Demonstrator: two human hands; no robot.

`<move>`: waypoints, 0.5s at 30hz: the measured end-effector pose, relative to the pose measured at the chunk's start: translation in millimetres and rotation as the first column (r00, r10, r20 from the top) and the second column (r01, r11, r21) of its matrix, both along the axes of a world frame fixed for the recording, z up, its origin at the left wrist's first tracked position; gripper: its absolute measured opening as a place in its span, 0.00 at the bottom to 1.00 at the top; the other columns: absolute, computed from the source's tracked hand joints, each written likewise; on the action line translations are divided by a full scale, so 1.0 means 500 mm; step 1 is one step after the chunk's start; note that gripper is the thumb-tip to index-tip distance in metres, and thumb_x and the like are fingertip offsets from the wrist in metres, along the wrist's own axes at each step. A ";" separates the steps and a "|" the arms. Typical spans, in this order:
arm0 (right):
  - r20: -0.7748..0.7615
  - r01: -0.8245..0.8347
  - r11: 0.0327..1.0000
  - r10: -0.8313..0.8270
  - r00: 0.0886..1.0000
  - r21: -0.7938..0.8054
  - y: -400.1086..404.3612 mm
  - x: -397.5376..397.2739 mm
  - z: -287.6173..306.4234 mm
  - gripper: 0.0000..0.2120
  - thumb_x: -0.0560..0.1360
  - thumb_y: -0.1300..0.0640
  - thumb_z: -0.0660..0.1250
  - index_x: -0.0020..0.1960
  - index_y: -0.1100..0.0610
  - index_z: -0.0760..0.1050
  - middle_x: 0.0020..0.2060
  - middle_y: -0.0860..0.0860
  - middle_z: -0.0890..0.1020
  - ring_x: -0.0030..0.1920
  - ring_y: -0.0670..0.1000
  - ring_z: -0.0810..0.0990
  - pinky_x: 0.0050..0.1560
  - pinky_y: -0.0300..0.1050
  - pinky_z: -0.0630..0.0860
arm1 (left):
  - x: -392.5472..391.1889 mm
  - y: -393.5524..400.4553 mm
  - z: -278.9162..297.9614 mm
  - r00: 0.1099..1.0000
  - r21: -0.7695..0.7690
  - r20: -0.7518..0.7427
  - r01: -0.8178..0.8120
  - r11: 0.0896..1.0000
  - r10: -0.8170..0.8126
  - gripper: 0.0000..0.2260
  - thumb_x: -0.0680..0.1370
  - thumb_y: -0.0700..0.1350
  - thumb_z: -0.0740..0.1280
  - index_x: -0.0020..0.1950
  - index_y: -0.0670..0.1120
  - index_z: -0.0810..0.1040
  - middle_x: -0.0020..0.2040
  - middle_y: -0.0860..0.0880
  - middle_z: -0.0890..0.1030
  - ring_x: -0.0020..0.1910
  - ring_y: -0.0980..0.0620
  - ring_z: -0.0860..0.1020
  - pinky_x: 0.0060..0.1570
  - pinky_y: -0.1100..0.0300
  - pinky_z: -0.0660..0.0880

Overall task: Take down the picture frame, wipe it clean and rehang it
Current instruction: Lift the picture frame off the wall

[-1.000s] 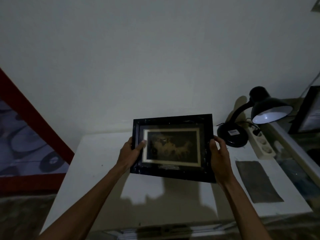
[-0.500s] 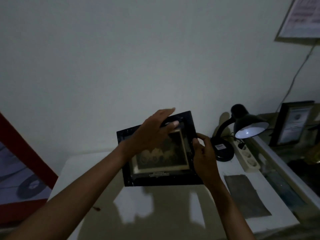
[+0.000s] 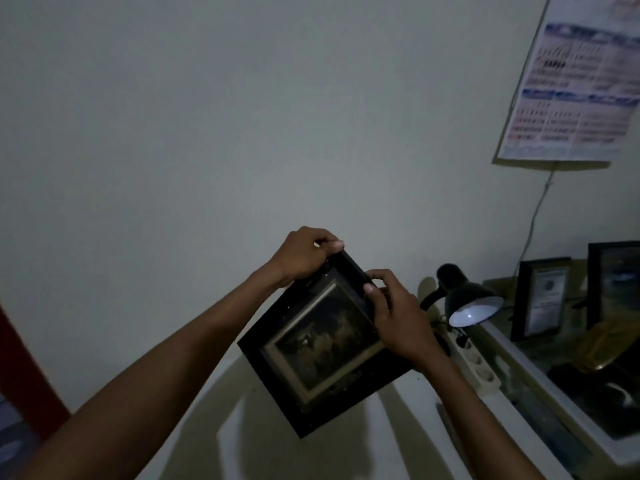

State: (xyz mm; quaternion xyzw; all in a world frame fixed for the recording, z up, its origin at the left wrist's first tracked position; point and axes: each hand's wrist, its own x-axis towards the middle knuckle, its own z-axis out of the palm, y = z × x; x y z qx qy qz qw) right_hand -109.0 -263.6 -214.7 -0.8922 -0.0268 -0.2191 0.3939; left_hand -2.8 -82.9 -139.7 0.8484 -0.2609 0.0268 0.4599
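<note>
The room is dim, lit mainly by a black desk lamp [image 3: 464,299] whose shade glows white on its underside; it stands at the back right of a white table [image 3: 311,455] pushed against a plain pale wall [image 3: 242,116]. A white power strip [image 3: 474,365] lies on the table just beside the lamp's base, and a thin cable [image 3: 535,216] runs up the wall from that area to a wall calendar [image 3: 575,84] hanging at the upper right, its top and right edge cut off by the picture border. Further right, two dark framed pictures [image 3: 540,299] stand upright on a lower surface, the right one cut off at the edge. The black picture frame [image 3: 311,348] is held in the air above the table, tilted so one corner points up, its front facing the camera, with a pale mat around a dark image too murky to read. The left hand [image 3: 304,254] grips the uppermost corner, fingers curled over the edge and thumb on the front. The right hand [image 3: 394,313] grasps the upper right edge, fingers wrapped behind it and thumb pressed on the front rail. A dark flat patch at the table's right edge is mostly hidden behind the right forearm. A red band [image 3: 24,362] crosses the far left, partly out of view.
</note>
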 end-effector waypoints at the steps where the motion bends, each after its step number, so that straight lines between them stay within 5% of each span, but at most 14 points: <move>1: -0.011 -0.008 1.000 0.008 1.000 -0.011 -0.001 0.001 0.007 0.09 0.82 0.38 0.53 0.59 0.36 0.67 0.38 0.42 0.83 0.37 0.41 0.81 0.42 0.51 0.79 | 0.000 0.000 -0.003 1.000 -0.019 0.004 -0.009 1.000 0.009 0.08 0.79 0.52 0.67 0.49 0.50 0.84 0.50 0.55 0.84 0.51 0.56 0.80 0.50 0.63 0.73; 9: -0.202 -0.131 0.968 0.088 0.975 -0.212 -0.053 -0.012 0.045 0.21 0.78 0.33 0.57 0.69 0.36 0.66 0.55 0.42 0.82 0.52 0.44 0.82 0.52 0.52 0.81 | 0.001 0.029 -0.055 0.999 -0.271 -0.025 0.014 0.962 -0.022 0.07 0.81 0.46 0.66 0.47 0.52 0.83 0.47 0.57 0.84 0.49 0.57 0.81 0.53 0.58 0.75; 15: 0.057 0.104 0.823 -0.087 0.995 -0.558 -0.007 -0.023 0.028 0.20 0.82 0.38 0.51 0.71 0.42 0.66 0.50 0.47 0.82 0.45 0.50 0.81 0.45 0.50 0.79 | -0.002 0.046 -0.117 0.998 -0.400 -0.044 0.015 0.916 -0.035 0.07 0.82 0.44 0.64 0.51 0.49 0.82 0.47 0.55 0.82 0.49 0.55 0.80 0.58 0.44 0.78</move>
